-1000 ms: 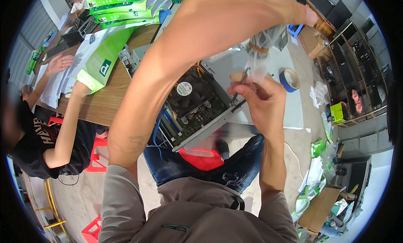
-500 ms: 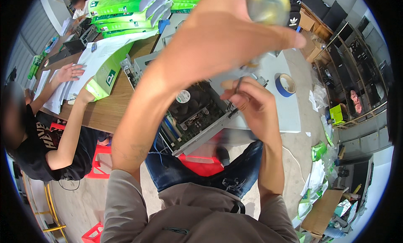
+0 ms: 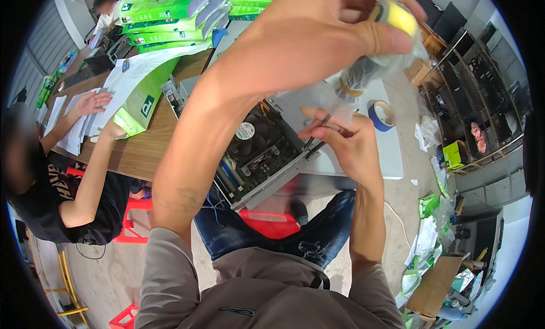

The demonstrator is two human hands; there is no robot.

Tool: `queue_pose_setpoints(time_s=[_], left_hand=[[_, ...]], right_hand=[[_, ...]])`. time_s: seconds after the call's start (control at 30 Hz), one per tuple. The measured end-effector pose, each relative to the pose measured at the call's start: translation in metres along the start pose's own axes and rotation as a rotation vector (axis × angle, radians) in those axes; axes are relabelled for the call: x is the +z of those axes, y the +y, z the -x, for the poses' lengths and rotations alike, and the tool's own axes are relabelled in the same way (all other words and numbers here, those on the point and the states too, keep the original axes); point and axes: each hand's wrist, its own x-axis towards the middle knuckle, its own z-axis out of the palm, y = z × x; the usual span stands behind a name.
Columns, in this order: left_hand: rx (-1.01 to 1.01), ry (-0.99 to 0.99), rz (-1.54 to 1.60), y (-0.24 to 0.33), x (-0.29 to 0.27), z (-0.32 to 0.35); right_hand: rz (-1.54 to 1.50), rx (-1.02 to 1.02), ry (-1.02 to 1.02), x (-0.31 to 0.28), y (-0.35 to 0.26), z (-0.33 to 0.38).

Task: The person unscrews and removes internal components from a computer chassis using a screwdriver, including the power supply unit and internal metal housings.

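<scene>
Left hand [image 3: 343, 36] clasps the clear bag [image 3: 363, 73], held up right of the open PC case [image 3: 267, 184]; right hand [image 3: 353, 140] pinches a slim dark tool [image 3: 313, 137]. Looks mid bag-handling; next move calls for steady grips, clear of the fan [image 3: 245, 131].

Grey computer case [image 3: 267, 187], blue tape [image 3: 376, 119]

Grey table [image 3: 389, 153]; atop it, computer case [image 3: 269, 183], tape [image 3: 377, 121]
</scene>
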Motion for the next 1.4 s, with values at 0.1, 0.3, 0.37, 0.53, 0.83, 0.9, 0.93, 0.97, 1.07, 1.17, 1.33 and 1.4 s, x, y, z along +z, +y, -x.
queue_pose_setpoints(time_s=[0.1,0.3,0.37,0.53,0.83,0.9,0.93,0.97,1.07,1.17,1.33,1.4], left_hand=[[0.012,-0.104,-0.005,0.012,-0.016,0.002],[0.063,0.384,-0.194,-0.014,0.032,-0.003],[0.067,0.452,-0.210,-0.020,0.044,-0.006],[-0.016,0.302,0.005,-0.014,0.034,-0.004],[0.070,0.416,-0.175,-0.020,0.011,-0.002],[0.176,0.586,-0.458,-0.029,0.021,-0.007],[0.229,0.671,-0.600,-0.032,0.026,-0.007],[0.256,0.692,-0.612,-0.035,0.032,-0.009],[0.215,0.631,-0.467,-0.035,0.044,-0.008],[0.094,0.527,-0.260,-0.025,0.046,-0.006],[-0.141,0.335,0.050,-0.002,0.037,0.000],[-0.053,0.305,-0.047,0.007,0.033,0.006]], right_hand=[[-0.035,0.034,-0.042,0.000,-0.005,0.000],[0.230,-0.096,0.122,0.017,-0.007,0.009],[0.262,-0.150,0.178,0.020,-0.004,0.009],[0.156,-0.002,0.114,0.004,-0.001,0.004],[0.139,0.058,-0.082,0.004,-0.012,-0.006],[0.037,-0.007,-0.062,0.014,-0.013,-0.004],[0.066,-0.028,-0.004,0.018,-0.014,-0.002],[0.095,-0.048,0.053,0.021,-0.014,0.003],[0.213,0.022,0.202,0.027,-0.016,0.015],[0.171,0.067,0.269,0.026,-0.014,0.018],[-0.019,0.014,0.151,0.011,-0.009,0.005],[0.003,0.088,0.088,0.002,-0.005,0.002]])
